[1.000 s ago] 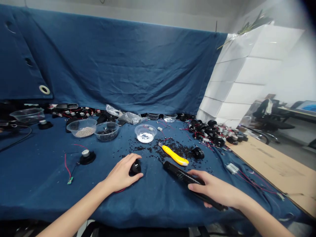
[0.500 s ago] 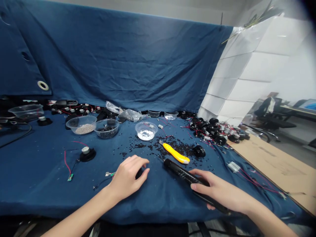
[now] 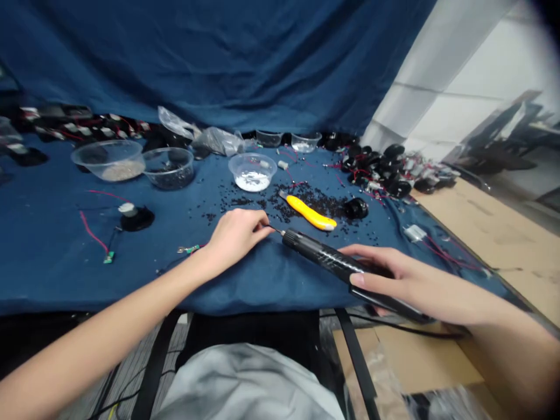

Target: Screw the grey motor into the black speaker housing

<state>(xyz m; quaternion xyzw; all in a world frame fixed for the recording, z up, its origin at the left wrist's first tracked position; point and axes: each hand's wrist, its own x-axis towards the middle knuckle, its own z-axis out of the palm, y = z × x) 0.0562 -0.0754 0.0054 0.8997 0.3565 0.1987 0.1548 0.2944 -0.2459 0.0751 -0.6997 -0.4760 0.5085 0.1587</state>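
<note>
Left hand [image 3: 236, 234] now at screwdriver [image 3: 324, 261] tip

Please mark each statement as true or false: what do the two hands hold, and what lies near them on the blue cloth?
1. The right hand holds a black pen-shaped electric tool. True.
2. The left hand rests on the yellow utility knife. False: the knife lies apart from it, beyond the tool's tip; the fingers are at that tip.
3. The small clear bowl behind the left hand contains white material. True.
4. The blue cloth is free of loose parts. False: many small black bits lie scattered around the knife.
5. The tool's tip points to the person's right. False: it points left, towards the left hand.
</note>
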